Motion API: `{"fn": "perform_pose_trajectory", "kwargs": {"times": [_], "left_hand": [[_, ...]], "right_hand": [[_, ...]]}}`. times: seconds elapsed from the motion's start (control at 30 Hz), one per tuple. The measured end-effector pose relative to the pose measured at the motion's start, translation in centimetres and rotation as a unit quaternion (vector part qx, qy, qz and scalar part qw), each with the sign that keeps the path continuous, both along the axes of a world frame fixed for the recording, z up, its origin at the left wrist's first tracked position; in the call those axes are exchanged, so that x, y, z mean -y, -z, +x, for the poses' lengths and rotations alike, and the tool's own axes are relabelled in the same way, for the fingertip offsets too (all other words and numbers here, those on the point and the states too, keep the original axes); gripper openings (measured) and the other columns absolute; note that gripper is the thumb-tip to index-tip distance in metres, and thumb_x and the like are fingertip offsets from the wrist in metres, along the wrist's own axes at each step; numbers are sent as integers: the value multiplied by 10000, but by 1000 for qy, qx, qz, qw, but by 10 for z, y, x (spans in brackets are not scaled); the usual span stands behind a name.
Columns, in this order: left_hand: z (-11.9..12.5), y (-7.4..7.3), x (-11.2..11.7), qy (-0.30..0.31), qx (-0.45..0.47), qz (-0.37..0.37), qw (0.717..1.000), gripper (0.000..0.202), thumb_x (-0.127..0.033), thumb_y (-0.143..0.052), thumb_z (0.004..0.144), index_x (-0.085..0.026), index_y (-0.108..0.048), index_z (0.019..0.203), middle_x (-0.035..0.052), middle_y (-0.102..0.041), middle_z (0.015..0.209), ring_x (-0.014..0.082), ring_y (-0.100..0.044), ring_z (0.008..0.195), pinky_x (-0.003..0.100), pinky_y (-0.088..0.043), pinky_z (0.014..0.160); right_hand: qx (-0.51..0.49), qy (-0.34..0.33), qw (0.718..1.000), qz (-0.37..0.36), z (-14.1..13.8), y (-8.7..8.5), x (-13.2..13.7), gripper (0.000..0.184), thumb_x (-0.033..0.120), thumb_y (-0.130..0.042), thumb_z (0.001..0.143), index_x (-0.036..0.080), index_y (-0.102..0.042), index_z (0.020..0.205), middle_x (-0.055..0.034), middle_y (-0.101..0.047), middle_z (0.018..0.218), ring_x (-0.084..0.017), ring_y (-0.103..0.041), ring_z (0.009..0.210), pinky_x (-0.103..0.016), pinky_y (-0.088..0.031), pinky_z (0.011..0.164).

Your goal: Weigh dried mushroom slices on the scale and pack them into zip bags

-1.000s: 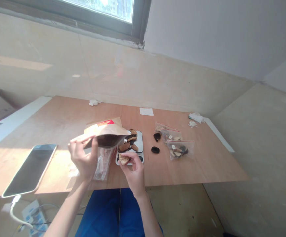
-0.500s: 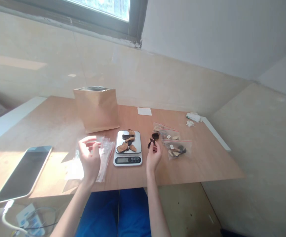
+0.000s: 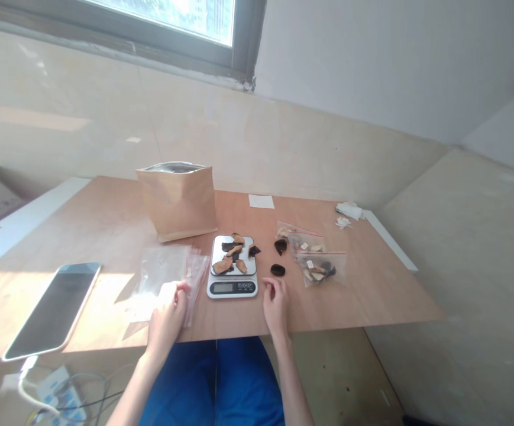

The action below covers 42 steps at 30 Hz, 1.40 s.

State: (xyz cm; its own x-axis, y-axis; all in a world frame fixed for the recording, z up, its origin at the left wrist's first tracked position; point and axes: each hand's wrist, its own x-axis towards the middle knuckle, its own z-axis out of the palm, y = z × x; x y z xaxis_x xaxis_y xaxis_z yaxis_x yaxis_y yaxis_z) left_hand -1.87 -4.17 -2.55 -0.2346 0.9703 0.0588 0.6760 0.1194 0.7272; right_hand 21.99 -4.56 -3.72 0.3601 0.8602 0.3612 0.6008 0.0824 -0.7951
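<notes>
A white kitchen scale (image 3: 232, 289) holds several dried brown-and-dark slices (image 3: 223, 265) on its plate. One dark piece (image 3: 254, 251) lies at the plate's right edge. My right hand (image 3: 277, 305) rests on the table just right of the scale, fingers curled, with nothing visible in them. Beyond its fingertips are a dark oval piece (image 3: 278, 270) and another dark slice (image 3: 280, 246). My left hand (image 3: 167, 313) lies curled over the near part of some clear zip bags (image 3: 163, 263), left of the scale; no held item shows.
Filled zip bags (image 3: 321, 271) of dried slices lie to the right. Behind the scale stands an open brown paper pouch (image 3: 179, 201). A phone (image 3: 55, 310) with a cable is at the left. White paper (image 3: 261, 202) and crumpled scraps (image 3: 349, 210) lie farther back.
My right hand let go of dark material and drew back toward the table's front. Dark pieces now show at the scale's edge and on the table. My left hand lowered onto the bags.
</notes>
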Motion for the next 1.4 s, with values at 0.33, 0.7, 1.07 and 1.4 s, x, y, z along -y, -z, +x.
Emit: {"fn": "perform_pose_trajectory", "kwargs": {"times": [0.33,0.7,1.07,1.4], "left_hand": [[3,2,-1,26,-74,18,997,209,-242,-319,845,-205,-524,824,23,-522,815,154,-556,730,273,-410,672],[5,6,0,-26,-50,59,997,260,-356,-363,843,-172,-529,923,77,-528,966,139,-573,661,284,-462,622],[7,8,-2,-51,-29,58,997,379,-415,-386,823,-132,-523,1034,133,-525,1037,176,-592,698,351,-488,724],[4,14,-2,-26,-34,45,998,318,-380,-371,846,-150,-532,995,110,-513,1013,171,-603,716,346,-489,727]], "right_hand": [[12,-25,999,-30,1,-2,-1,252,131,-364,834,183,-608,806,-69,-586,843,-200,-556,835,-331,-437,767],[59,-31,997,-38,0,0,1,266,97,-371,824,195,-617,792,-67,-563,865,-202,-538,851,-323,-416,774],[71,-37,996,-47,0,0,2,263,109,-363,835,193,-611,807,-70,-554,880,-205,-536,843,-346,-430,769],[76,-32,995,-48,-1,-1,2,260,113,-364,838,192,-610,808,-71,-553,870,-204,-534,849,-348,-429,780]]}}
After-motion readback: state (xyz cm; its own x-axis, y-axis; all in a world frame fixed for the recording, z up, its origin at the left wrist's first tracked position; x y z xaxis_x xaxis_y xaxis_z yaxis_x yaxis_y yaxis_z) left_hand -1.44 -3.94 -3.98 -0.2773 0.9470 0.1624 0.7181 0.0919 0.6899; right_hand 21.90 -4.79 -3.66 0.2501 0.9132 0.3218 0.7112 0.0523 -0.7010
